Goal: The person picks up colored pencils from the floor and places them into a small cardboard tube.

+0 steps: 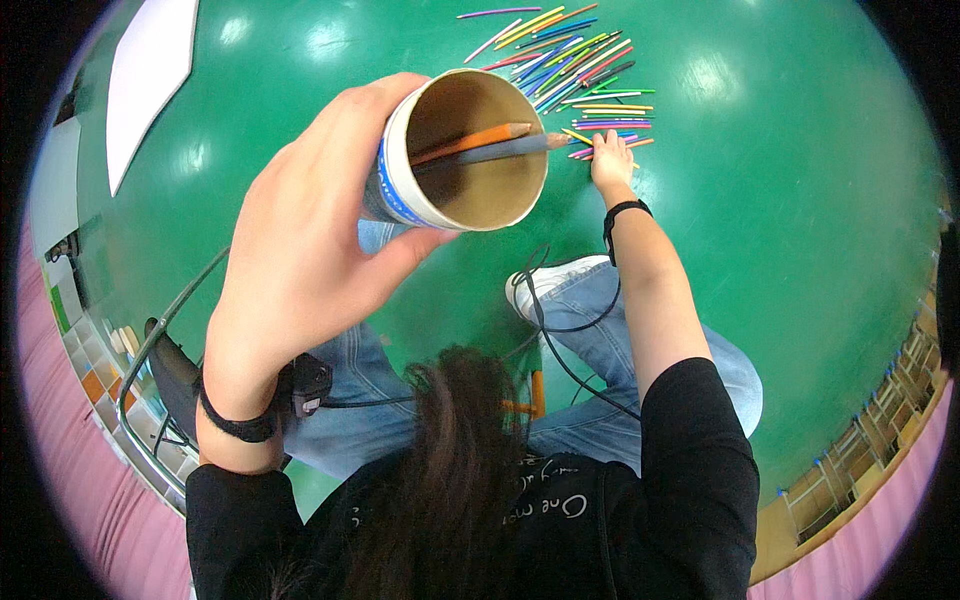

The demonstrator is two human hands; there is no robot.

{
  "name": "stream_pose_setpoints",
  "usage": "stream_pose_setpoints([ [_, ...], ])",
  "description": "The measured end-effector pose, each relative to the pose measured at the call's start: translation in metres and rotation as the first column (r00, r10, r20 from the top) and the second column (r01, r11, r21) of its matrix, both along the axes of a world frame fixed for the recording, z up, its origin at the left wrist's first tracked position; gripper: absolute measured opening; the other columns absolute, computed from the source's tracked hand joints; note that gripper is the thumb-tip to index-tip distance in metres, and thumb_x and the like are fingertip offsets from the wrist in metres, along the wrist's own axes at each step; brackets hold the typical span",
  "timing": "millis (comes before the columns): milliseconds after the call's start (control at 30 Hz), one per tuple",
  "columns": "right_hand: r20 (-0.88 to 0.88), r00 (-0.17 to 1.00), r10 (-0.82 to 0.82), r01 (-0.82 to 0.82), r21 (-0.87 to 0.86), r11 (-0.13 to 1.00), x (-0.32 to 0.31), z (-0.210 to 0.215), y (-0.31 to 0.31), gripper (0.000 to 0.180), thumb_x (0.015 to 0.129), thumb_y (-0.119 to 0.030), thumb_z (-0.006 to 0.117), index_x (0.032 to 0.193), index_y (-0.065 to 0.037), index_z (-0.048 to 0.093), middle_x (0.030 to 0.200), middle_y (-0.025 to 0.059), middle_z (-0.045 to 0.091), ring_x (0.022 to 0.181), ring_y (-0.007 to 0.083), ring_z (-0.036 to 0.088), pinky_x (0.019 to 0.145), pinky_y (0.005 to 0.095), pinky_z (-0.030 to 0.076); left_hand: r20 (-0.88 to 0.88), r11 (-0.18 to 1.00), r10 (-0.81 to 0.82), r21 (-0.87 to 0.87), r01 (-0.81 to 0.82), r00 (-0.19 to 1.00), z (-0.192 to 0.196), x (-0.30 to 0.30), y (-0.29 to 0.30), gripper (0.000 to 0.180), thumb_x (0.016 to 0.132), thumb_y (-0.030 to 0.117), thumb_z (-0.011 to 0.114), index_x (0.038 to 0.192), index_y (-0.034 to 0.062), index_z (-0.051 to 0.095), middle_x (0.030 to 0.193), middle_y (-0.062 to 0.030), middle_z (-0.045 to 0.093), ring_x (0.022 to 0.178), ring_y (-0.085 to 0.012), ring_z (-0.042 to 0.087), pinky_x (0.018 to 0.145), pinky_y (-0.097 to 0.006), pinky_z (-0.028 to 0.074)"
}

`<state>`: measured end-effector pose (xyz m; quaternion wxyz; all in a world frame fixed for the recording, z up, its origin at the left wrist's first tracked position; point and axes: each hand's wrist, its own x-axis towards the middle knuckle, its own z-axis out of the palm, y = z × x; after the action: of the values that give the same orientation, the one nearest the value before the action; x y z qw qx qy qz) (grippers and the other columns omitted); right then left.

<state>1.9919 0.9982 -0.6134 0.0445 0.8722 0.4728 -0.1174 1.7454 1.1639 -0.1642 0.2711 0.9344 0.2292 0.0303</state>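
Note:
My left hand (310, 210) is wrapped round a paper tube-shaped pencil holder (400, 185), white-rimmed with blue on its side. Its round mouth faces me. Inside lean an orange coloured pencil (475, 142) and a grey-blue coloured pencil (500, 150), tips toward the rim. Farther off to the right, my right hand (612, 160) reaches down to the near end of a spread of coloured pencils (580, 70) on the green floor. Its fingers are closed on a yellow coloured pencil (575, 136), which shows slanting out on both sides; the fingertips are partly hidden.
A white board or sheet (150, 90) lies at the far left. Black cables (560, 328) loop over my legs near a white shoe (560, 280). A curved metal frame (150, 345) stands at my left. Wooden racks (850, 460) line the right edge, beside pink curtain.

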Motion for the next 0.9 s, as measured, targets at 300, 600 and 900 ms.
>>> stream_pose_setpoints([
  [300, -0.081, 0.996, 0.023, -0.032, -0.112, 0.993, -0.002, -0.013, -0.017, 0.016, 0.086, -0.018, 0.051, 0.101, -0.012, 0.053, 0.098, 0.0095, 0.059, 0.096, 0.027, 0.06, 0.078, 0.0467, 0.05, 0.011, 0.999, -0.035, 0.01, 0.035, 0.999, 0.0, 0.004, -0.001, 0.069, 0.065, 0.014, 0.079, 0.125, 0.0017, 0.048, 0.121, -0.0159, 0.056, 0.11, -0.033, 0.056, 0.093, -0.037, 0.045],
  [600, -0.4, 0.909, -0.12, 0.085, -0.104, 0.991, -0.007, -0.009, -0.022, 0.022, 0.092, -0.018, 0.041, 0.108, -0.003, 0.044, 0.093, 0.0235, 0.064, 0.085, 0.0389, 0.063, 0.075, 0.0493, 0.05, 0.109, 0.995, -0.094, 0.055, 0.088, 0.99, 0.003, -0.003, -0.004, 0.072, 0.065, 0.017, 0.079, 0.128, 0.0024, 0.045, 0.121, -0.0174, 0.055, 0.111, -0.0347, 0.055, 0.093, -0.037, 0.045],
  [900, -0.615, 0.786, -0.058, 0.527, 0.619, 0.582, 0.048, 0.137, 0.018, 0.018, 0.097, -0.027, 0.046, 0.099, -0.009, 0.045, 0.062, 0.0012, 0.048, 0.047, 0.0128, 0.048, 0.04, 0.0294, 0.04, 0.223, 0.992, -0.119, 0.064, 0.107, 0.968, -0.026, 0.015, -0.005, 0.064, 0.069, 0.02, 0.076, 0.124, 0.006, 0.045, 0.113, -0.017, 0.058, 0.105, -0.0349, 0.057, 0.087, -0.04, 0.047],
])
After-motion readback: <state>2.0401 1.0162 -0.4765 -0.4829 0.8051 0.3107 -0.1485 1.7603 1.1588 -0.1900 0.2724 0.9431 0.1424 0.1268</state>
